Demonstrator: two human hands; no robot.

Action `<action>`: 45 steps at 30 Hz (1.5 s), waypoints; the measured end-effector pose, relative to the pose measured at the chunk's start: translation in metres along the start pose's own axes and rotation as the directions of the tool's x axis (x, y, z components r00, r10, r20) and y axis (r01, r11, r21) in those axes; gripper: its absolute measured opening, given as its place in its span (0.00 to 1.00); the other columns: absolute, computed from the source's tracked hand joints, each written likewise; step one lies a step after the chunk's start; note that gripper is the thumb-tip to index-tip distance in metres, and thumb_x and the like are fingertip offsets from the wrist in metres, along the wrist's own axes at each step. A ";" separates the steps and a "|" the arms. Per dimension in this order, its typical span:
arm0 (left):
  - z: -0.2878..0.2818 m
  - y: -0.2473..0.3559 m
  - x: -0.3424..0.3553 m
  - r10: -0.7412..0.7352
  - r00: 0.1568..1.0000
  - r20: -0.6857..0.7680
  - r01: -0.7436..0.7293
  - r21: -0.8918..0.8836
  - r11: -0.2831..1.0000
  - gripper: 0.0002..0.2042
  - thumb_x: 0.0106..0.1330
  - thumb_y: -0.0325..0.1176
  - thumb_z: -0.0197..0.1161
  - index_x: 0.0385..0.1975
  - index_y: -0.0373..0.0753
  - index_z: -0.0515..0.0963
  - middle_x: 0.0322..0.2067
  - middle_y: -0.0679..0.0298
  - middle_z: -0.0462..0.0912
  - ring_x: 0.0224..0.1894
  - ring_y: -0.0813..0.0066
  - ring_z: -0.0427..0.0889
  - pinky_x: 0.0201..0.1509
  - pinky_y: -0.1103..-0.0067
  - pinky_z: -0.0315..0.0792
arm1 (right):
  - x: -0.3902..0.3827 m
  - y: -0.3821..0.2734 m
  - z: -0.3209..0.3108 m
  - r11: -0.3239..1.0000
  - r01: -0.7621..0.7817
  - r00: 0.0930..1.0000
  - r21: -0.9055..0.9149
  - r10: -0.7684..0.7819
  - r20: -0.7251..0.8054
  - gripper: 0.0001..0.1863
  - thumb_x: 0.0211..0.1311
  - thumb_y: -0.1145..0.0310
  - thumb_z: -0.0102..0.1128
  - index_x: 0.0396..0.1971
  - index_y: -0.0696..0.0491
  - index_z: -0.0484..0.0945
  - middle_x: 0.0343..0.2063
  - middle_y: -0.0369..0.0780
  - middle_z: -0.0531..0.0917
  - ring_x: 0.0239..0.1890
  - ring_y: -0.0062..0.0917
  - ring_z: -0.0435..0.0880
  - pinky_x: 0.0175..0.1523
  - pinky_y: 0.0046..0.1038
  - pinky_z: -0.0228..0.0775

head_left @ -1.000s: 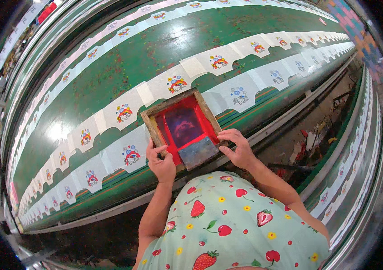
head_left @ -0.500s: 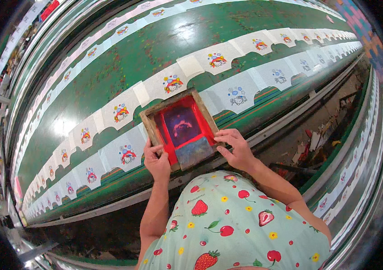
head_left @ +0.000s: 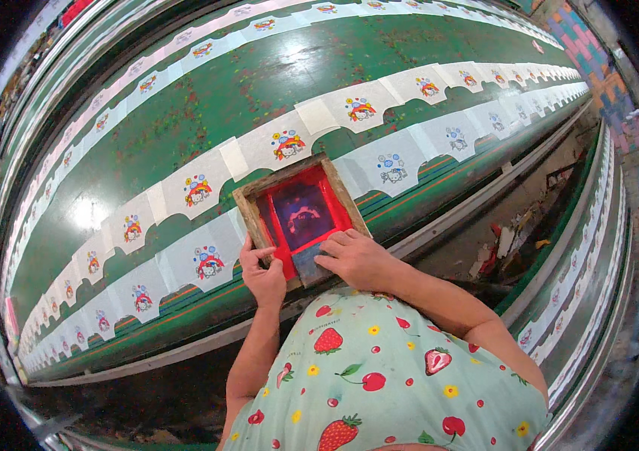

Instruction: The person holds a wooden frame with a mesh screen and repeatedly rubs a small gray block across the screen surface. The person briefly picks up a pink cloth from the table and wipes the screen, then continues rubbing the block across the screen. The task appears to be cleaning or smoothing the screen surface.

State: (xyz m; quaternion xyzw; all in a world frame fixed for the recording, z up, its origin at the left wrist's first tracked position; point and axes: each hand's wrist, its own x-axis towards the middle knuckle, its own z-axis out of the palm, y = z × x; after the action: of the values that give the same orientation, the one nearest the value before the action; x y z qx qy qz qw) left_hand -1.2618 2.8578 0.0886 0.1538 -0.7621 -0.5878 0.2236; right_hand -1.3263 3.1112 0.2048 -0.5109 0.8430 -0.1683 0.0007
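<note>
While the wooden, red-stained square frame [head_left: 346, 197] lies flat over the near row of pale fabric pieces on the long green bench [head_left: 214, 98], the left hand [head_left: 263, 282] steadies its left side close to the near corner, with thumb and fingers clamped on the wood. The right hand [head_left: 357, 259] reaches across the near right corner; its fingers lie close together over the grey-blue flat blade [head_left: 307, 268] inside the frame, and whether they are clamped on it cannot be told. The dark purple mesh window [head_left: 303, 218] is unobstructed beyond the blade. The step in hand appears to be a red printing pass: the fabric piece at left [head_left: 208, 263] bears red in its print, whereas the fabric piece at right [head_left: 392, 169] shows mainly blue and grey. The next move seems to call for a firm hold on the blade and an even stroke along the mesh, with the frame kept from shifting. Blade travel is bounded by the frame's inner walls. The far rail sits just beside the far row of white printed pieces [head_left: 287, 145]; the near rail lies at the bench edge, close to the pale green fruit-printed garment [head_left: 380, 353], leaving little elbow room.
</note>
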 end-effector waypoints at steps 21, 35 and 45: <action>0.006 0.002 0.000 0.055 0.998 -0.038 -0.054 0.034 0.998 0.10 0.53 0.20 0.68 0.35 0.39 0.89 0.74 0.34 0.77 0.78 0.41 0.74 0.82 0.56 0.63 | 0.126 0.102 -0.007 0.992 -0.092 0.996 0.087 0.090 0.024 0.19 0.61 0.80 0.65 0.52 0.55 0.90 0.46 0.48 0.89 0.55 0.47 0.88 0.65 0.48 0.81; 0.005 0.001 0.000 0.085 0.996 -0.028 -0.082 0.088 0.993 0.10 0.55 0.19 0.67 0.36 0.38 0.89 0.74 0.33 0.76 0.78 0.40 0.74 0.82 0.56 0.64 | 0.029 0.014 0.015 0.998 -0.059 0.998 0.005 0.060 -0.022 0.22 0.62 0.74 0.66 0.56 0.52 0.89 0.53 0.42 0.88 0.58 0.42 0.84 0.64 0.46 0.77; 0.002 0.003 0.000 0.040 0.999 -0.016 -0.039 0.067 0.997 0.12 0.57 0.17 0.67 0.38 0.39 0.88 0.75 0.34 0.75 0.76 0.42 0.77 0.81 0.59 0.67 | -0.009 -0.009 0.002 0.970 -0.101 0.995 0.220 0.104 -0.002 0.20 0.63 0.71 0.75 0.56 0.53 0.89 0.58 0.42 0.87 0.65 0.43 0.83 0.70 0.47 0.77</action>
State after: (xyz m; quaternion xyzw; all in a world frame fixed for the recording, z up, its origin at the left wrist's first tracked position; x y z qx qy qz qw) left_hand -1.2626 2.8598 0.0910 0.1510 -0.7821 -0.5563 0.2366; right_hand -1.3142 3.1145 0.2043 -0.4622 0.8446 -0.2635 0.0604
